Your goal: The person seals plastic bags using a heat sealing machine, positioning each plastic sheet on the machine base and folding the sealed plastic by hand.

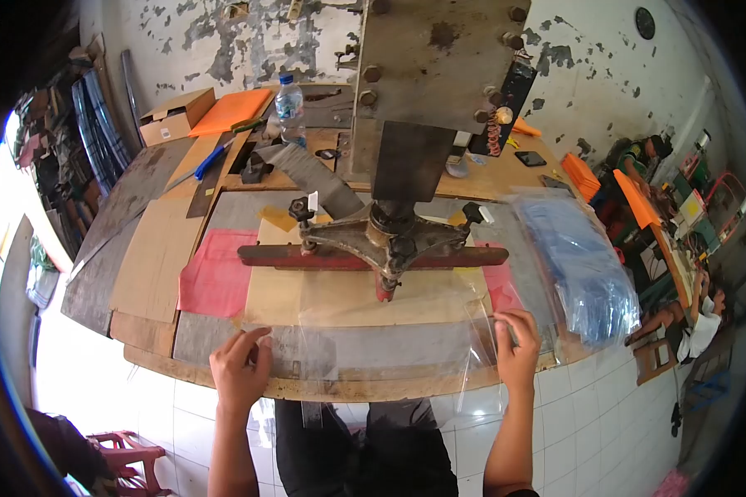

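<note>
A clear plastic sheet [398, 352] spans the front of the worktable below the press, its lower part hanging over the table edge. My right hand [518, 344] pinches the sheet near its right edge, thumb against fingers. At the left, my left hand [242, 364] is closed, thumb and index finger together; what lies between them is too transparent to make out. Beyond the hands, the red bar [323, 258] of the press [389, 228] sits over a tan board [348, 306], with pink material [215, 273] showing at both sides.
Blue-tinted plastic sheets [576, 261] are piled at right. Cardboard [153, 257], a blue-handled cutter [209, 163], a water bottle [290, 112] and a phone [530, 158] lie around the press. Two people sit at the far right, near another table [680, 269].
</note>
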The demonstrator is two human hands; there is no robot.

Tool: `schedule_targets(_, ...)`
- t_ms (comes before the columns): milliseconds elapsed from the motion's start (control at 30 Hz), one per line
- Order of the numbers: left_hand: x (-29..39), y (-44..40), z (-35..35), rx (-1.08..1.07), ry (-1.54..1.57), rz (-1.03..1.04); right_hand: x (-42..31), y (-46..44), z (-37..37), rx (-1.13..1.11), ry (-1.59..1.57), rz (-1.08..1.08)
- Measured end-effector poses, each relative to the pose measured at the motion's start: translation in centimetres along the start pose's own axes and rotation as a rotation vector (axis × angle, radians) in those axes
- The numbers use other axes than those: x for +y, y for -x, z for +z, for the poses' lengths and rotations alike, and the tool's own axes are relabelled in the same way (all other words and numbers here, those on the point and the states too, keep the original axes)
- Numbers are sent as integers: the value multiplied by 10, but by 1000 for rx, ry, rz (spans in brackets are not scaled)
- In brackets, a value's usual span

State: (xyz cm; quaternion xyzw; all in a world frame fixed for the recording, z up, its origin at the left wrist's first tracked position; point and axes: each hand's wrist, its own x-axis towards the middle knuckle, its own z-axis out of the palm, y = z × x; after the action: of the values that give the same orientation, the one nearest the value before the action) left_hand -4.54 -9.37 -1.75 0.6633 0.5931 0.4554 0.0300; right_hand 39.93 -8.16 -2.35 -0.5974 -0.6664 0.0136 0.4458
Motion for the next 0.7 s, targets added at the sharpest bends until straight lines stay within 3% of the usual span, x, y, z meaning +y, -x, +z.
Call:
schedule_targets(200, 1, 1, 3, 210, -24, -48, -3, 0, 0, 257, -10, 29)
schedule_targets(433, -2, 1, 1, 121, -77, 53, -4, 3, 0, 252, -51, 54)
schedule_targets(700, -1, 1, 6, 162, -33, 26, -3, 4, -1, 286, 9, 31)
